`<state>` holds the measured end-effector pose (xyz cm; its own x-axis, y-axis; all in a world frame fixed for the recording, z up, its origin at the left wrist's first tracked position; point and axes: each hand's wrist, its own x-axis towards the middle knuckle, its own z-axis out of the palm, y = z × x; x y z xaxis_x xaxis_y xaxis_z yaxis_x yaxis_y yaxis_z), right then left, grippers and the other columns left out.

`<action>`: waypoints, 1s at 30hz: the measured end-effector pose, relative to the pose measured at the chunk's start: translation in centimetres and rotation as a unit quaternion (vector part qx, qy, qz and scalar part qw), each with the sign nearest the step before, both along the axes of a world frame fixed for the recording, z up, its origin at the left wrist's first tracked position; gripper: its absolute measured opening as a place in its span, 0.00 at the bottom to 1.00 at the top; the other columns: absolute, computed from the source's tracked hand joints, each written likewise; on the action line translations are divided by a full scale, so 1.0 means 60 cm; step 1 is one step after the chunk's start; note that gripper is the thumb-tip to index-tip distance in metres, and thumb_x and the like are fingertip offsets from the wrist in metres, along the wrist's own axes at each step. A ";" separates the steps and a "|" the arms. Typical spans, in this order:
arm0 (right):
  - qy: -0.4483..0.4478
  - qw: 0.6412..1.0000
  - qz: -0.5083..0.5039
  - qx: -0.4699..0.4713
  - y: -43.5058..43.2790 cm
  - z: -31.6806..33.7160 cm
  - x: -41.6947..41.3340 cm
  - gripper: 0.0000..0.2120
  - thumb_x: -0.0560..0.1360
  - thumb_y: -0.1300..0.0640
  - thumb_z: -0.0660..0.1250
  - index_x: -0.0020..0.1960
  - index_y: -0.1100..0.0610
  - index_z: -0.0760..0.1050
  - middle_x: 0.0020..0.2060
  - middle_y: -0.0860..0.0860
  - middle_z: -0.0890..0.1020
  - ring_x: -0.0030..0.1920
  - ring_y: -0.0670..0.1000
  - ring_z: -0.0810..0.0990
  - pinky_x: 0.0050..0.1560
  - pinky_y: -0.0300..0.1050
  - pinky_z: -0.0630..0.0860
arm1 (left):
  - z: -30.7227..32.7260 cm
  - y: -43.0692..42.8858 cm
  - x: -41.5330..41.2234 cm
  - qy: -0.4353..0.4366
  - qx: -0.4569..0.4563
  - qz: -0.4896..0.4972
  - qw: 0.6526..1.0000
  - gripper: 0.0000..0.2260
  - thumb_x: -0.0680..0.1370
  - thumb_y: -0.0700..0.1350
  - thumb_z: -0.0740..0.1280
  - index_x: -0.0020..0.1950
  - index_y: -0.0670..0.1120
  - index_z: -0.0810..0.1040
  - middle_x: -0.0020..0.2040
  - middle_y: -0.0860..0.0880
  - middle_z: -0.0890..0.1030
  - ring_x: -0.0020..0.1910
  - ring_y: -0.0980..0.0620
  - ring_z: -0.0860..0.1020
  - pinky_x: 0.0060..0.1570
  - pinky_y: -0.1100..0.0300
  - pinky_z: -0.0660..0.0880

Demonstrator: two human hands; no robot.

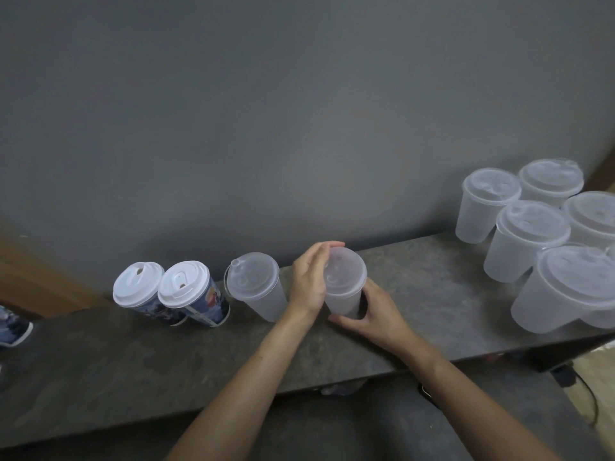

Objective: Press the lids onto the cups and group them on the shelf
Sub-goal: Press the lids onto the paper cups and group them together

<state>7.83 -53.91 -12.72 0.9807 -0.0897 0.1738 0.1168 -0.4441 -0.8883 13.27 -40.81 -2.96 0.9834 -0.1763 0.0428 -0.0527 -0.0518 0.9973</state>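
The right hand (pixel 376 311) grips the base of the frosted translucent plastic cup (pixel 342 299), midway along the grey stone shelf (pixel 416 277); the left hand (pixel 309 284), fingers straight, presses its clear round lid (pixel 346 271). Best pressed evenly around the rim.

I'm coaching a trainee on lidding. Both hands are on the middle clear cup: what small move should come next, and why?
Probably push the lid down with the left hand while the right hand steadies the cup. The lid sits on top, the left hand lies against its rim, the right hand grips the cup low; whether it has snapped on is unclear.
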 end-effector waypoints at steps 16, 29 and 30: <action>0.018 1.000 -0.003 0.014 -0.003 0.003 0.002 0.40 0.62 0.36 0.82 0.69 0.46 0.71 0.61 0.40 0.80 0.61 0.41 0.79 0.61 0.43 0.78 | 0.006 -0.004 -0.018 0.025 -0.030 0.034 0.999 0.09 0.82 0.36 0.63 0.53 0.41 0.84 0.46 0.49 0.85 0.45 0.59 0.81 0.47 0.68 0.75; 0.007 0.999 0.009 -0.035 -0.001 0.002 0.001 0.36 0.66 0.38 0.80 0.69 0.46 0.73 0.61 0.42 0.80 0.62 0.43 0.79 0.62 0.51 0.78 | 0.011 0.017 0.007 0.094 -0.067 -0.047 0.992 0.09 0.82 0.37 0.64 0.52 0.40 0.84 0.50 0.41 0.87 0.49 0.48 0.83 0.54 0.56 0.78; 0.004 0.999 0.005 -0.034 0.000 0.002 0.001 0.36 0.66 0.38 0.80 0.70 0.47 0.73 0.61 0.42 0.80 0.62 0.42 0.79 0.63 0.51 0.78 | 0.009 0.014 0.003 0.084 -0.060 -0.036 0.994 0.09 0.82 0.38 0.64 0.52 0.41 0.84 0.51 0.40 0.86 0.50 0.48 0.83 0.54 0.55 0.77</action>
<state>7.88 -53.93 -12.62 0.9830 -0.0676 0.1705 0.1140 -0.5028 -0.8568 13.43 -39.95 -2.45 0.9634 -0.2501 -0.0967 0.1165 0.0656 0.9910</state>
